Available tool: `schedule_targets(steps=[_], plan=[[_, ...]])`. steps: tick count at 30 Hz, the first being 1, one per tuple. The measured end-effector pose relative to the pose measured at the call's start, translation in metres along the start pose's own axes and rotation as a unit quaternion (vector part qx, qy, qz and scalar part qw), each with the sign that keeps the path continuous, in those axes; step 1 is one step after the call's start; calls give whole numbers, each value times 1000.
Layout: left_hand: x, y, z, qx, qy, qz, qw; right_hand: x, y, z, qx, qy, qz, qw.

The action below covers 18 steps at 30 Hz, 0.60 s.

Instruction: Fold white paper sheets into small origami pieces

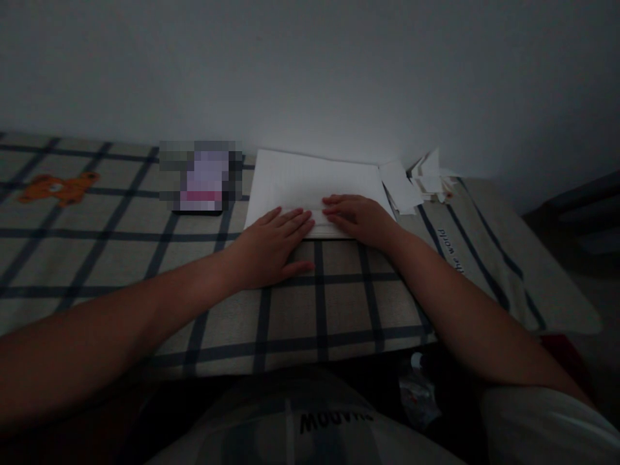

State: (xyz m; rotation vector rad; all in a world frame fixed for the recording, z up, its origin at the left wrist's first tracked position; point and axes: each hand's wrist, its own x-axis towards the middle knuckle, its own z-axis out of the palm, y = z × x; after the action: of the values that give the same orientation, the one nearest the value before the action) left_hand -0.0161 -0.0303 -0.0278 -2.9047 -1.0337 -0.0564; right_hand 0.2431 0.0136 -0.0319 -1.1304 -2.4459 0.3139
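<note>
A white sheet or stack of paper lies on the tablecloth against the wall. On its near left part my left hand rests flat, fingers stretched out, with the thumb apart over the cloth. My right hand lies on the near right part of the paper, its fingers lightly bent and pointing left toward the other hand. A pale strip of paper shows between the fingertips of both hands. Whether it is a separate piece or a fold is too dim to tell.
Left of the paper stands a phone with a lit, blurred screen. Folded paper pieces and a paper slip lie at right. The checked tablecloth has an orange bear print. A clear bottle sits below the table's edge.
</note>
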Motion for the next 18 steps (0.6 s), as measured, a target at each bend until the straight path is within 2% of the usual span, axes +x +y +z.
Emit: schedule_targets(steps=[7,18], plan=[[0,6,-1,13,3,-7,1000,1,-8,-3,-49,-21,-4,999],[-2,6,4,14,38,11,999,-1,-4,-3,-44,-17,-13,999]])
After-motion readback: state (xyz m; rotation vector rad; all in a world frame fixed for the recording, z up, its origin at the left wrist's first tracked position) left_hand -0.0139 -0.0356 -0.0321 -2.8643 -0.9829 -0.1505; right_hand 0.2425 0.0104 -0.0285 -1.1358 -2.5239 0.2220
